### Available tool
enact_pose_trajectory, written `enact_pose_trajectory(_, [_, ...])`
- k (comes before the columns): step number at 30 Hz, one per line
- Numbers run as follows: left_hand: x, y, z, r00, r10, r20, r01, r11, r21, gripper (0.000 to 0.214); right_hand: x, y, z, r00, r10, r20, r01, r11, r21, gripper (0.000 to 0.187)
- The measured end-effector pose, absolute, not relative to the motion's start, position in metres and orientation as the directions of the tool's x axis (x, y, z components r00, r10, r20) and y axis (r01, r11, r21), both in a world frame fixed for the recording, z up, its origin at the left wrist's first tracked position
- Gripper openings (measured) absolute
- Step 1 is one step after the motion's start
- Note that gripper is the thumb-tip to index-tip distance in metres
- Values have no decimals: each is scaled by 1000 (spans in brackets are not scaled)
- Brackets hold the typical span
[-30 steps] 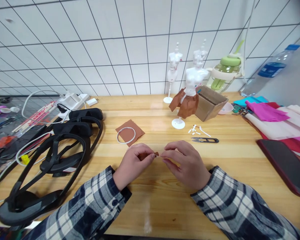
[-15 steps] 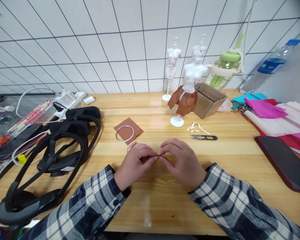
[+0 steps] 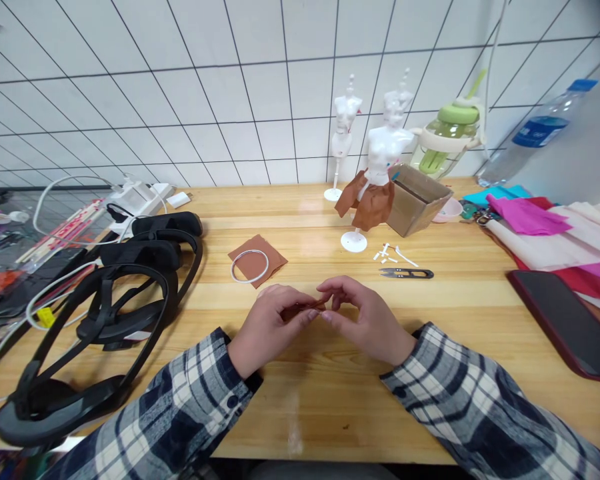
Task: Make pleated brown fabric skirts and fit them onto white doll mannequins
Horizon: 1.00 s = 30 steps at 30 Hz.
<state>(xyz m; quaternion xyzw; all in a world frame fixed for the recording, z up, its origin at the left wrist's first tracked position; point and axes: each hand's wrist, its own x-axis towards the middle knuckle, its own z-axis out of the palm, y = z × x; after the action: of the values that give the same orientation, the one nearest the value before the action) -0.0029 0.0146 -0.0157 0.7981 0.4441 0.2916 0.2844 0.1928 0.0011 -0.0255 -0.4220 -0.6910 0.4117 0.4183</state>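
Note:
A small strip of brown cloth [image 3: 320, 305] is between my two hands, low over the table, mostly covered by fingers. My left hand [image 3: 273, 323] pinches it between thumb and curled fingers. My right hand [image 3: 370, 323] has its thumb and fingertips closed at the other end of the cloth. Just beyond my left hand lies a brown fabric square [image 3: 257, 244] with a silver ring [image 3: 269, 261] resting on it. Past my right hand are black thread snips [image 3: 407, 273] and several white scraps [image 3: 386, 253].
Two white mini dress forms [image 3: 347, 113] stand at the back, the nearer [image 3: 383, 150] draped with brown cloth. Behind are a cardboard box [image 3: 417, 203], a green-lidded cup [image 3: 450, 137] and a water bottle [image 3: 540, 133]. Fabrics [image 3: 535, 217] and a phone [image 3: 570, 320] lie right, black headsets [image 3: 100, 333] left.
My right fingers have shifted their hold and lifted slightly. More of the brown cloth shows between my hands. The things on the table have stayed put.

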Motion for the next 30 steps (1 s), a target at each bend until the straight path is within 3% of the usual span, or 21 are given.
enact_pose_trajectory(2, [-4,15,-15,437,867,239,524,-461,716,17,193,2,-26,-291,932,216,207,281,-937,31])
enact_pose_trajectory(7, [-4,15,-15,423,869,257,531,-468,707,12,196,2,-24,-253,919,303,313,374,-873,34])
enact_pose_trajectory(13, [-5,14,-17,426,870,247,554,-467,689,12,196,2,-23,-338,894,296,344,410,-845,43])
enact_pose_trajectory(19, [-5,15,-17,466,852,239,581,-498,644,11,194,4,-25,-270,940,209,392,306,-868,10])
enact_pose_trajectory(24, [-5,15,-19,480,841,250,577,-517,633,11,194,7,-24,-250,966,68,397,166,-903,4])
enact_pose_trajectory(30, [-8,16,-25,491,815,306,580,-568,583,18,196,8,-23,-212,974,76,443,166,-881,5])
